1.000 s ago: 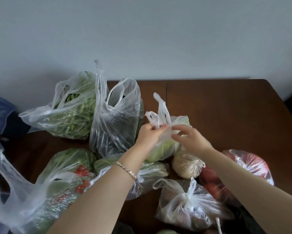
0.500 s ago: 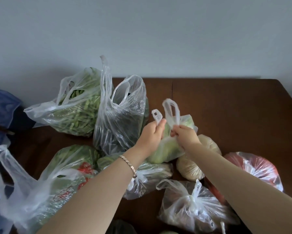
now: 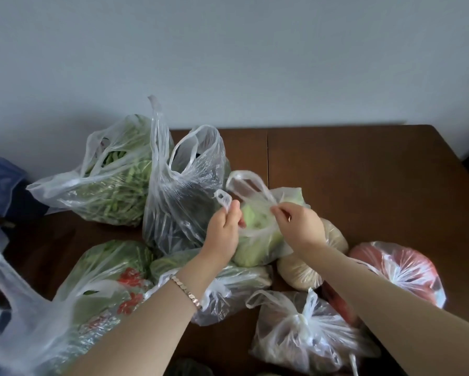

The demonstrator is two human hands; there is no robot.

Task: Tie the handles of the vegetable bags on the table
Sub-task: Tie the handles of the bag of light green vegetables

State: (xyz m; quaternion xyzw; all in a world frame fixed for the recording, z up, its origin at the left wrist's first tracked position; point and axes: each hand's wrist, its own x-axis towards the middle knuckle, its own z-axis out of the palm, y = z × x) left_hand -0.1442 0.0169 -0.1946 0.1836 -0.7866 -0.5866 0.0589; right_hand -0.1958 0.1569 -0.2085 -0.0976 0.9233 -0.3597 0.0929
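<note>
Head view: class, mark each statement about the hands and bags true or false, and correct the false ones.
1. The left hand and the right hand each pinch a handle of the pale green bag. True.
2. The bean bag is tied shut. False: its handles hang loose and its mouth is open.
3. The clear bag under the right forearm is knotted at the top. True.
4. The bracelet is on the right wrist. False: it is on the left wrist.
</note>
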